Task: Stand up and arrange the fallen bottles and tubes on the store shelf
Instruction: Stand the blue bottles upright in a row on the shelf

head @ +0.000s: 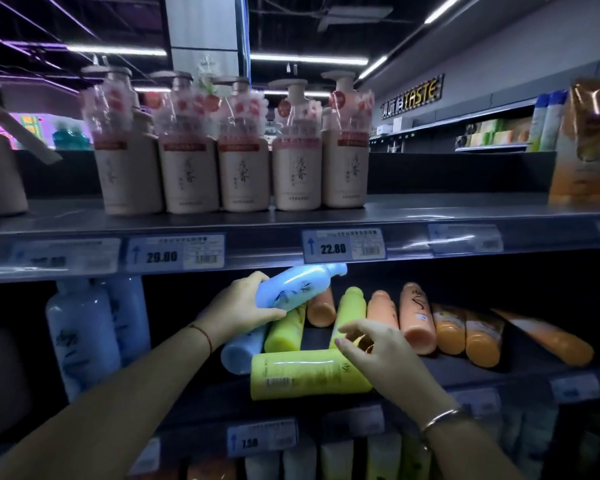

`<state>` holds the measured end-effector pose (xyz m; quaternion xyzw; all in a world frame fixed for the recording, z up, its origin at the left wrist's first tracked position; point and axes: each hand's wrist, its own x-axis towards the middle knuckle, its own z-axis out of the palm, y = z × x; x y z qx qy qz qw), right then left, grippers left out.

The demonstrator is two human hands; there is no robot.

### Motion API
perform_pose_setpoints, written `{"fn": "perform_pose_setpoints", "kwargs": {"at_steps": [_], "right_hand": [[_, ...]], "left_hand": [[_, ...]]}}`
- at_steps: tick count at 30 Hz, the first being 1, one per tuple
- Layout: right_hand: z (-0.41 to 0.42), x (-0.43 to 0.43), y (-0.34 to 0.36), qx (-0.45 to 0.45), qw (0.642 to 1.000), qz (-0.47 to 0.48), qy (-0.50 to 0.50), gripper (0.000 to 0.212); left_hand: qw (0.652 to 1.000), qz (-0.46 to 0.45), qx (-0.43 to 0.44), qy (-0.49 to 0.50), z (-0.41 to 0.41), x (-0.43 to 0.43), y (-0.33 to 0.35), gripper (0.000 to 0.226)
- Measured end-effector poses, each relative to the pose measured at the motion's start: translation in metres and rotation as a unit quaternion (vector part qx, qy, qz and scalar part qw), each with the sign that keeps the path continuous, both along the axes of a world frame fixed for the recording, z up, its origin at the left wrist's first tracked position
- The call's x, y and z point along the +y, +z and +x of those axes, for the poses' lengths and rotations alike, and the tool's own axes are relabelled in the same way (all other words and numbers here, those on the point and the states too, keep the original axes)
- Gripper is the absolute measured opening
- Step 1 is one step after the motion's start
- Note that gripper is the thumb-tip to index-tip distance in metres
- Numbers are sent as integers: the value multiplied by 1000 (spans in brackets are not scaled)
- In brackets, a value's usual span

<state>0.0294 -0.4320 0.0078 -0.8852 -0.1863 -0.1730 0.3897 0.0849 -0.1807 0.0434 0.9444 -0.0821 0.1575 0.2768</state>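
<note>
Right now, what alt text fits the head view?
The left hand holds a tilted blue bottle above fallen yellow, orange and blue bottles on the middle shelf, while the right hand rests open on a lying yellow bottle.

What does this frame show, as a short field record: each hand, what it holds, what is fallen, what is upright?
left hand: grips a light blue bottle, lifted and tilted, cap toward the right
right hand: open, fingers spread over the yellow bottle lying at the shelf front; contact unclear
middle shelf: yellow, peach and orange bottles and tubes lying down; another light blue bottle lying under the left hand
upright: two pale blue bottles at the left
top shelf: five beige pump bottles standing
price tags: 29.00, 22.00
</note>
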Motion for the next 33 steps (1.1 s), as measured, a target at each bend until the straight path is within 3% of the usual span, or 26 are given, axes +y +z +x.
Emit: {"fn": "perform_pose_setpoints", "kwargs": {"at_steps": [3, 5, 9, 13, 16, 20, 22, 26, 30, 33], "right_hand": [[-1, 27, 4, 101, 984, 146, 19, 43], [-2, 44, 5, 184, 941, 278, 58, 65], [-18, 72, 10, 249, 873, 395, 138, 48], [-33, 86, 1, 247, 848, 441, 162, 47], [-38, 89, -8, 245, 849, 450, 131, 64], [-41, 86, -18, 237, 856, 448, 100, 55], [-42, 81, -22, 225, 869, 434, 74, 61], [-41, 56, -22, 221, 882, 414, 38, 65], [-39, 30, -19, 208, 896, 393, 16, 64], [-38, 13, -14, 204, 904, 377, 3, 59]], "left_hand": [[994, -107, 4, -30, -30, -2, 11, 53], [989, -140, 25, -49, -50, -7, 17, 55], [977, -182, 86, -67, -86, -13, 15, 47], [970, -203, 114, -63, -111, -17, 1, 45], [960, -239, 121, -81, -124, -15, -11, 42], [962, -218, 126, -102, -128, -10, -13, 34], [977, -196, 70, -48, -111, 0, -12, 49], [985, -138, -35, 94, -40, 39, -29, 25], [987, -70, -19, 145, 25, 53, -41, 26], [979, -87, 57, 175, 50, 51, -38, 35]]}}
